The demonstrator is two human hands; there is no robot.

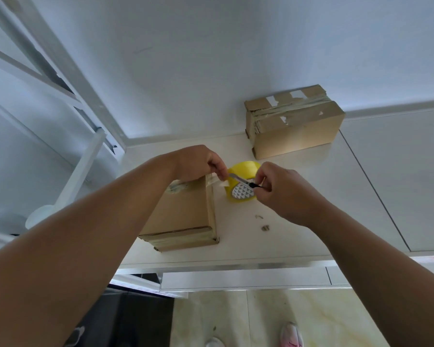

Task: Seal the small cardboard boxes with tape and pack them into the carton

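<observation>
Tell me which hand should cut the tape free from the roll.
Right, most likely. The right hand grips the knife, its blade laid against the tape strip between the near box and the yellow roll. The left hand is occupied pinching that strip at the box's edge.

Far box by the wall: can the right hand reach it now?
Likely yes: only open table lies between them, though the right hand grips a knife, so grasping the far box looks awkward.
</observation>
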